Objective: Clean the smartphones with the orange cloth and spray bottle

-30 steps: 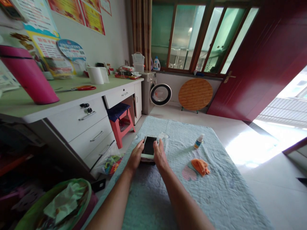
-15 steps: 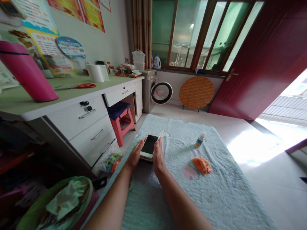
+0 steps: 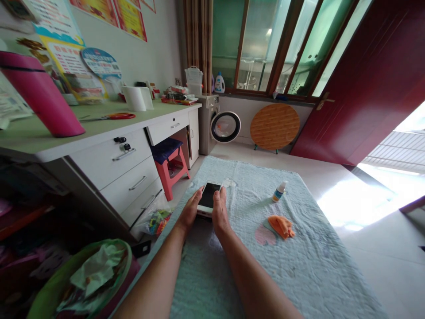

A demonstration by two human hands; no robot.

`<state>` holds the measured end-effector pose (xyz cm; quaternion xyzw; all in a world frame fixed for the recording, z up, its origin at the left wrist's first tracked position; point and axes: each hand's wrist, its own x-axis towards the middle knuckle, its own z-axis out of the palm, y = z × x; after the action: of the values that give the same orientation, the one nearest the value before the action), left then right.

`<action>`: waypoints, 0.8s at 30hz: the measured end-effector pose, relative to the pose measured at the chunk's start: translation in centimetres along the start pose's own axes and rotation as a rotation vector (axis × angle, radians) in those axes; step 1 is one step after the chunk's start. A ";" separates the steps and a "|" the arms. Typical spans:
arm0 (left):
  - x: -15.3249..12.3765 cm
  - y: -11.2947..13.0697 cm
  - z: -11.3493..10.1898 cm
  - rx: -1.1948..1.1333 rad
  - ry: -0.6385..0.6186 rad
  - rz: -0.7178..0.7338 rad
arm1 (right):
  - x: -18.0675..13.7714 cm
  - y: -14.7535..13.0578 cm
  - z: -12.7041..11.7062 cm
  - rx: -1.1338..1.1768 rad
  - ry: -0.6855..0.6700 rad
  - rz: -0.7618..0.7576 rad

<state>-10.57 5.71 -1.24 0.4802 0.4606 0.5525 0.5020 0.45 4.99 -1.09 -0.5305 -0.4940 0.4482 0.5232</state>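
Note:
A white smartphone (image 3: 208, 197) with a dark screen is held between my two hands, above the pale blue cloth (image 3: 242, 177). My left hand (image 3: 190, 210) grips its left edge, thumb along the side. On the opposite edge is my right hand (image 3: 219, 212), its thumb lying at the screen's border. The fingers under the phone are hidden. To the right stands a small white-capped spray bottle (image 3: 279, 192), upright on the cloth. Nearer to me lies a crumpled orange cloth (image 3: 281, 227). Neither hand touches these two.
A white desk (image 3: 122, 164) on the left carries a pink tumbler (image 3: 43, 95), scissors (image 3: 116, 116) and a paper roll (image 3: 134, 98). Below are a pink stool (image 3: 169, 173) and a waste bin (image 3: 129, 261). A washing machine (image 3: 206, 122) with open door and a round wooden tabletop (image 3: 275, 126) stand behind.
The view has shifted slightly, so the room appears a little to the right and higher. The phone looks more tilted, its screen foreshortened. Both hands keep their hold.

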 end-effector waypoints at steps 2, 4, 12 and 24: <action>0.0 0.1 0.2 -0.016 -0.003 -0.001 | 0.0 -0.1 0.0 -0.014 0.005 -0.007; 0.0 0.2 0.3 -0.040 -0.006 0.004 | 0.1 -0.2 -0.1 -0.022 0.011 -0.008; 0.0 -0.1 0.6 -0.068 0.000 0.023 | 0.2 -0.4 -0.5 -0.001 -0.007 0.004; -0.3 0.6 0.9 0.052 0.095 -0.026 | 0.7 -1.3 -2.7 -0.097 0.065 -0.060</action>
<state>-9.74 5.37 -0.56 0.4602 0.5041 0.5560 0.4742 3.09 5.39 0.37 -0.5543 -0.5135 0.3906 0.5259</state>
